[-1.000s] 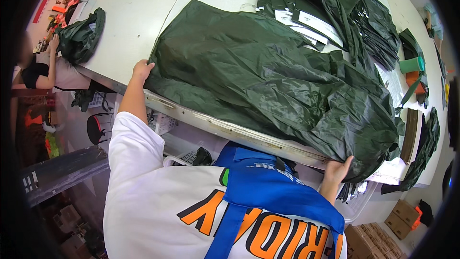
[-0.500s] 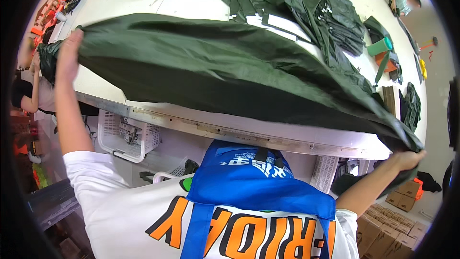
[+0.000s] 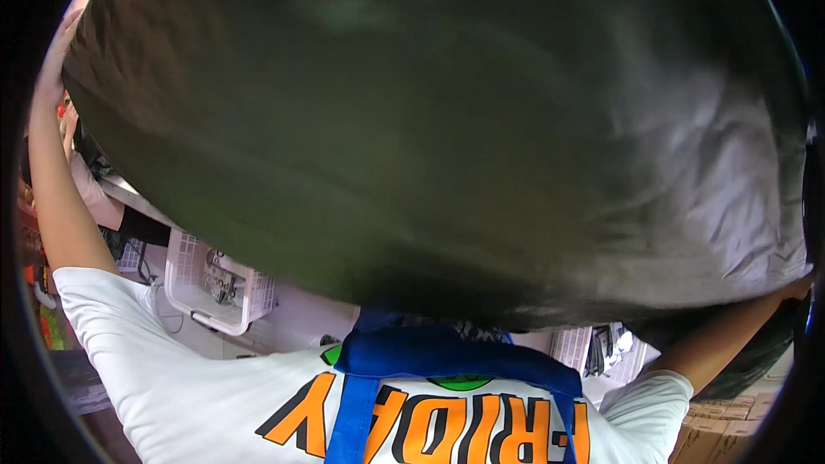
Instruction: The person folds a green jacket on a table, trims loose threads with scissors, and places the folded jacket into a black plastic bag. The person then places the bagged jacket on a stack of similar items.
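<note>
A big sheet of dark green, thin, shiny fabric (image 3: 412, 137) fills most of the view, raised close in front of me and billowing. My left hand (image 3: 57, 60) is at its left edge, high up, with the arm stretched out and the fingers closed on the fabric. At the far right rim, lower down, my right hand (image 3: 799, 286) grips the other side; only part of it shows. Creases run out from that grip. Some fabric hangs down behind my right forearm. The table top and the things on it are hidden behind the sheet.
Beneath the table edge, a white plastic basket (image 3: 219, 283) holds packaged items, and another white basket (image 3: 574, 348) stands to the right. Cardboard boxes (image 3: 722, 421) are stacked at lower right. Part of another person's arm (image 3: 90, 189) shows at left.
Both hands have moved outward, the left one also upward. The fabric, earlier stretched low over the table, has swung up toward me and now covers the table and the dark green pieces on it.
</note>
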### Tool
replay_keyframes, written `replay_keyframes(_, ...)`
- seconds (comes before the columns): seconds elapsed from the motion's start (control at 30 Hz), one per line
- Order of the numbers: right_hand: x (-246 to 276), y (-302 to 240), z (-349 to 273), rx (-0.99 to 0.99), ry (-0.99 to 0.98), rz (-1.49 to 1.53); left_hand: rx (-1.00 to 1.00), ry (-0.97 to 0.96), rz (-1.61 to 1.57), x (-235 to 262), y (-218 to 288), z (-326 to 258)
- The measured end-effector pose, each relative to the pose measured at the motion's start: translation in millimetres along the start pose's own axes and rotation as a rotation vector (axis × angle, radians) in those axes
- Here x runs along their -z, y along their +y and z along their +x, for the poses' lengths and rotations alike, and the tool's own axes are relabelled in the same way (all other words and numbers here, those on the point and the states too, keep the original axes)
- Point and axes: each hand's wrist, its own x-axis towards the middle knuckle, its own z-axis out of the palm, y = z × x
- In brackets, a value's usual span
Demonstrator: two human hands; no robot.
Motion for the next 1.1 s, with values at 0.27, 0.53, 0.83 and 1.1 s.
replay_keyframes(0.27, -150.9, 92.0, 47.8, 0.055, -0.434, -0.360, 0.137, -0.284, -0.390, -122.1, -13.6, 67.1)
replay_keyframes(0.53, -363.0, 159.7, -63.5, 0.319, -1.391, -0.599, 0.013, -0.365, 0.479, -415.8, -109.6, 38.1)
replay_keyframes(0.83, -77.7, 359.6, -228.6, 0.176, -1.042, -0.838, 0.973, -0.558, 0.673, -363.4, -296.3, -184.7)
replay_keyframes(1.1, 58.6, 377.0, -304.7, -1.418, -0.594, -0.265, 1.371, -0.536, -0.162, -258.6, -261.4, -389.1)
